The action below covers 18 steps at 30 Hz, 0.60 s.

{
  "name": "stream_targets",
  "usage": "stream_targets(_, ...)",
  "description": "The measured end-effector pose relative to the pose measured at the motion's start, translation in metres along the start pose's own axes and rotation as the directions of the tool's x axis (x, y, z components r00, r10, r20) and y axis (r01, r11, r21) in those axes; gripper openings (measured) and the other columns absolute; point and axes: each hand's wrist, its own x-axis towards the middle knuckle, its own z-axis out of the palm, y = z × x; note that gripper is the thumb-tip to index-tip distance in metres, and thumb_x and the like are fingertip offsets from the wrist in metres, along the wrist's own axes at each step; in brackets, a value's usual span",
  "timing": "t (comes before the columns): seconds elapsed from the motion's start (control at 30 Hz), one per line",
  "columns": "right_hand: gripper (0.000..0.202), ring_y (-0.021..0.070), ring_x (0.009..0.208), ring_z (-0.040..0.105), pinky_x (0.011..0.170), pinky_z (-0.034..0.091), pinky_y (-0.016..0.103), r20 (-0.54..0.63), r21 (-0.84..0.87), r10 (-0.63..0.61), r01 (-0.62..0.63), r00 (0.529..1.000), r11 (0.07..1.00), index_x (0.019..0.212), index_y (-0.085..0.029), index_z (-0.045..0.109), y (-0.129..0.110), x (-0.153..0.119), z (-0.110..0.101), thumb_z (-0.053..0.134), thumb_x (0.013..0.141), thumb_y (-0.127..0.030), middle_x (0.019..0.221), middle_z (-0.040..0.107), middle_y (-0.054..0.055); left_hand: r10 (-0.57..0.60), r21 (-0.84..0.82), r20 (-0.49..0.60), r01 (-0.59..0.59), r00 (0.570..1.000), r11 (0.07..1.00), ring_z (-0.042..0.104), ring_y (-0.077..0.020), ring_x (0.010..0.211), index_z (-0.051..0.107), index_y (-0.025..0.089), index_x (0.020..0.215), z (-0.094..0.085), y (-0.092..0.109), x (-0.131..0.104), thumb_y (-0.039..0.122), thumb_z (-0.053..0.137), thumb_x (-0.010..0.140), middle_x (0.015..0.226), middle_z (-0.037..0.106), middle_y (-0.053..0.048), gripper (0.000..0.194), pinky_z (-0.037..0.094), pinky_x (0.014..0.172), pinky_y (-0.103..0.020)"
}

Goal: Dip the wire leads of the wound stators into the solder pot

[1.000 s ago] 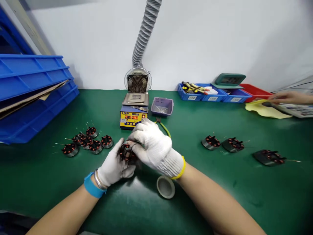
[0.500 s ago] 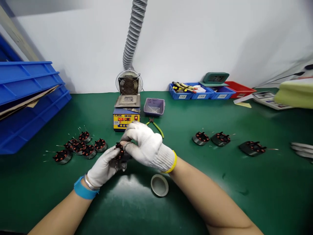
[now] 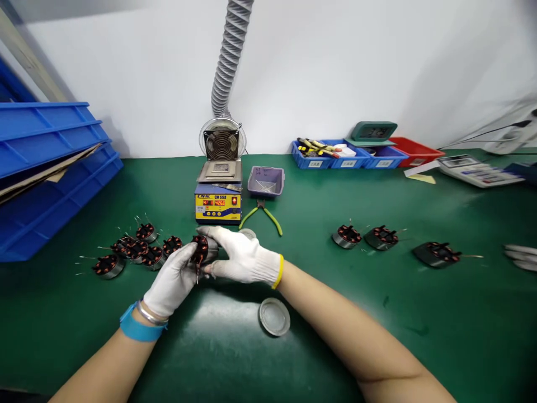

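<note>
Both gloved: left hand (image 3: pixel 174 280) and right hand (image 3: pixel 235 254) pinch one copper-wound stator (image 3: pixel 200 249) between fingertips, raised over green worktop (image 3: pixel 319 291), just in front of yellow solder pot (image 3: pixel 218 204). Stator cluster (image 3: pixel 134 249) left of pot, green cutters (image 3: pixel 260 215) right.

Both hands wear white knitted cotton gloves. The left hand (image 3: pixel 174 280) has a plain glove cuff, with a silver bangle (image 3: pixel 150 314) and a blue wristband (image 3: pixel 135 329) behind it. The right hand (image 3: pixel 241 258) has a yellow-edged cuff. Both forearms are bare, without sleeves.
</note>
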Motion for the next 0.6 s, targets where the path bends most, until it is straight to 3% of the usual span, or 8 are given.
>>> stream_targets(0.1, 0.065, 0.018, 0.112, 0.056, 0.099, 0.046, 0.031, 0.008, -0.077, 0.002, -0.001, 1.0, 0.997, 0.133, -0.02, 0.051, -0.003, -0.001, 0.008, 0.065, 0.069, -0.023, 0.124, 0.058, 0.003, -0.028, 0.109, 0.152, 0.012, 0.988, 0.994, 0.064, -0.0259, 0.097, 0.068, 0.012, 0.103, -0.001, 0.0, -0.001, 0.042, 0.079, 0.064, 0.104, 0.07, -0.011, 0.05, 0.053, 0.086, -0.035)
stream_targets(0.17, 0.06, 0.0203, 0.109, 0.058, 0.097, 0.047, 0.034, -0.029, -0.151, 0.027, -0.031, 0.999, 0.988, 0.127, -0.022, 0.055, -0.003, -0.003, 0.005, 0.064, 0.068, -0.025, 0.121, 0.06, 0.002, -0.03, 0.263, 0.184, -0.02, 0.982, 0.964, 0.065, -0.0225, 0.092, 0.065, 0.011, 0.109, 0.0, 0.002, -0.002, 0.032, 0.083, 0.06, 0.104, 0.07, -0.01, 0.056, 0.052, 0.084, -0.032)
stream_targets(0.27, 0.053, 0.0211, 0.105, 0.06, 0.093, 0.049, 0.035, -0.069, -0.251, 0.046, -0.062, 0.997, 0.966, 0.12, -0.027, 0.058, 0.0, -0.007, -0.002, 0.064, 0.067, -0.029, 0.119, 0.06, 0.001, -0.081, 0.492, 0.161, -0.009, 0.984, 0.871, 0.061, -0.0123, 0.06, 0.065, 0.01, 0.101, -0.001, 0.007, -0.004, 0.025, 0.075, 0.065, 0.085, 0.071, -0.005, 0.04, 0.051, 0.058, -0.023)
stream_targets(0.33, 0.053, 0.02, 0.103, 0.06, 0.091, 0.049, 0.033, -0.09, -0.304, 0.055, -0.08, 0.994, 0.949, 0.118, -0.029, 0.058, 0.003, -0.011, -0.008, 0.065, 0.065, -0.029, 0.119, 0.06, -0.001, -0.138, 0.576, 0.145, 0.03, 0.98, 0.817, 0.051, -0.0078, 0.042, 0.065, 0.01, 0.085, -0.002, 0.01, -0.006, 0.028, 0.067, 0.072, 0.07, 0.068, -0.003, 0.022, 0.04, 0.042, -0.02)
stream_targets(0.47, 0.049, 0.0213, 0.099, 0.06, 0.085, 0.05, 0.034, -0.209, -0.382, 0.125, -0.199, 0.97, 0.903, 0.117, -0.029, 0.056, 0.019, -0.017, -0.022, 0.061, 0.068, -0.032, 0.115, 0.061, 0.001, -0.166, 0.525, 0.145, 0.066, 0.975, 0.848, 0.042, -0.0051, 0.033, 0.062, 0.011, 0.076, -0.005, 0.012, -0.004, 0.03, 0.061, 0.073, 0.059, 0.062, 0.0, 0.019, 0.028, 0.033, -0.018)
stream_targets(0.6, 0.056, 0.0294, 0.098, 0.061, 0.08, 0.05, 0.042, -0.37, -0.45, 0.284, -0.438, 0.884, 0.778, 0.117, -0.028, 0.056, 0.042, -0.012, -0.039, 0.064, 0.063, -0.043, 0.111, 0.062, 0.005, -0.153, 0.412, 0.051, 0.119, 0.987, 0.903, 0.04, -0.0053, 0.033, 0.059, 0.011, 0.078, -0.007, 0.004, 0.008, 0.027, 0.058, 0.077, 0.058, 0.06, 0.0, 0.016, 0.029, 0.034, -0.02)
